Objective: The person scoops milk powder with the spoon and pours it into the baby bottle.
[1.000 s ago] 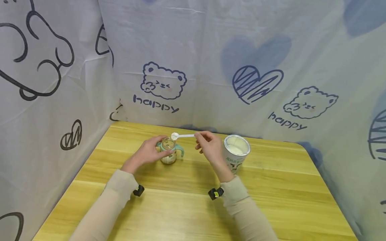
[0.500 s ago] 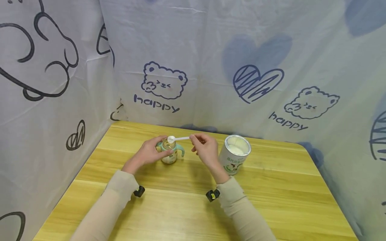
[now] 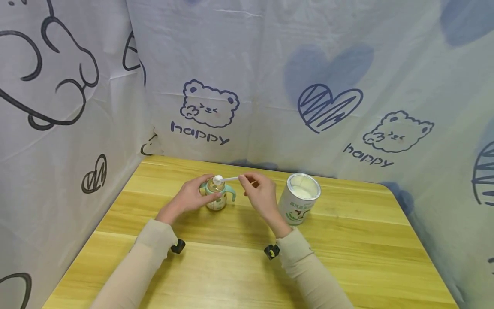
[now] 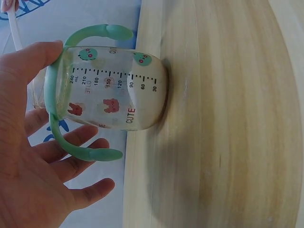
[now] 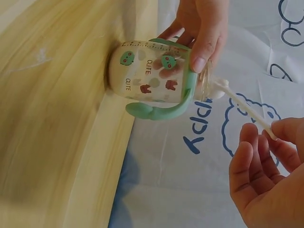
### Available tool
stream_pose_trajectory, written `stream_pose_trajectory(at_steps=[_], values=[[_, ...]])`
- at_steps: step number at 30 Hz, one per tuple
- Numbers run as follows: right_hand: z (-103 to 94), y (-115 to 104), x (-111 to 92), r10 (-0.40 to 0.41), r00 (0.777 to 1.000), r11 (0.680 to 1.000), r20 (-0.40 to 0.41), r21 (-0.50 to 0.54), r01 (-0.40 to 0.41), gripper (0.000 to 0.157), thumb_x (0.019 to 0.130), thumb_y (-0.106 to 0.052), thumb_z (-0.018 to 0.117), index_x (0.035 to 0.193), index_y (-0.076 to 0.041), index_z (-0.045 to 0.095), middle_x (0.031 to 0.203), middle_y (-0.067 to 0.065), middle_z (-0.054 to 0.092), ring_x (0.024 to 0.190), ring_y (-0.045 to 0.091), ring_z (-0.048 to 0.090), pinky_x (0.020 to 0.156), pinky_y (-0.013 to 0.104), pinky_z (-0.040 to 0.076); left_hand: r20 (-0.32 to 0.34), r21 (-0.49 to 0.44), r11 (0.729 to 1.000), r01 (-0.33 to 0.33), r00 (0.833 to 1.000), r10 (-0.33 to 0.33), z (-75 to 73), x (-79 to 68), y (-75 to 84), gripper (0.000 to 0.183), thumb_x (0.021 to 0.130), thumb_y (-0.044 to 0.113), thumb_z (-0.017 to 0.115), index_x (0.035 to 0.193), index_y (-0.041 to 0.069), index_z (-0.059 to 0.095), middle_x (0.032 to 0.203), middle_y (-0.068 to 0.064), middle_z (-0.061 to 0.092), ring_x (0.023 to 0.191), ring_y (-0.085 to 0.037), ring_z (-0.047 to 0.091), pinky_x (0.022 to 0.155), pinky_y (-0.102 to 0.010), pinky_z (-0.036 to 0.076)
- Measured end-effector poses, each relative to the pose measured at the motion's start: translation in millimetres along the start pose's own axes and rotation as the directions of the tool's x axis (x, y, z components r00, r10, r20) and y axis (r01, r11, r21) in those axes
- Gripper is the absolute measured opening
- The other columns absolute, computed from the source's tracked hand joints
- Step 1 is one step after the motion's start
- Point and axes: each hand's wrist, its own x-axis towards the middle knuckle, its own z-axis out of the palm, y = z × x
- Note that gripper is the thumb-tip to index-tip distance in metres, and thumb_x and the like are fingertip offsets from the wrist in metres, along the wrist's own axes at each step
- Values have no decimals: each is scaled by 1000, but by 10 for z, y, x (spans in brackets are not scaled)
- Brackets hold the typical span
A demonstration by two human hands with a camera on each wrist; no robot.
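Note:
A clear baby bottle [image 3: 217, 203] with a green two-handled collar and printed measuring marks stands upright on the table. My left hand [image 3: 191, 194] grips it at the collar between thumb and forefinger; the other fingers spread loosely behind a handle [image 4: 90, 154]. Something whitish lies in the bottle's bottom. My right hand [image 3: 263, 195] pinches the end of a white scoop [image 5: 247, 110]. The scoop's bowl, heaped with white powder, is at the bottle's open mouth. To the right of that hand stands an open white can [image 3: 296, 207] of milk powder.
The wooden table [image 3: 231, 266] ends at the back and left against hanging white cloth [image 3: 262, 128] printed with bears and hearts. The can stands close to my right wrist.
My right hand has moved left and slightly down, bringing the scoop from beside the bottle's rim to over its mouth. The left hand and bottle stay where they were.

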Motion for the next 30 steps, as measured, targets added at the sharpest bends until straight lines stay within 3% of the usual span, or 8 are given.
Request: stream_pose_trajectory(at_steps=[7, 15, 22, 30], values=[[25, 22, 6, -121, 993, 988, 6, -94, 121, 19, 101, -22, 73, 105, -6, 81, 89, 9, 78, 65, 13, 66, 57, 21, 55, -2, -3, 1000, -8, 1000, 8, 2, 0, 4, 78, 93, 52, 77, 156, 15, 50, 151, -19, 59, 139, -43, 56, 115, -64, 45], [34, 34, -7, -293, 956, 940, -11, -186, 286, 17, 100, -18, 74, 103, -4, 82, 90, 11, 77, 74, 22, 71, 66, 29, 60, -1, -6, 1000, 0, 1000, 0, 3, 8, 1, 79, 93, 52, 77, 156, 15, 49, 153, -20, 58, 141, -44, 54, 116, -66, 43], [44, 26, -5, -333, 943, 922, -3, -211, 325, 16, 100, -17, 74, 104, -2, 81, 88, 12, 74, 71, 21, 69, 64, 32, 61, 6, -9, 1000, 12, 1000, -11, -3, 17, -7, 79, 93, 52, 77, 157, 15, 48, 154, -20, 56, 143, -44, 52, 118, -66, 42], [42, 7, -3, -347, 938, 906, 10, -255, 338, 16, 101, -18, 73, 105, -4, 81, 86, 9, 73, 68, 18, 67, 62, 23, 55, 8, -13, 1000, 19, 1000, -19, -7, 19, 4, 80, 93, 51, 77, 158, 14, 47, 155, -21, 55, 143, -46, 52, 118, -67, 41]])
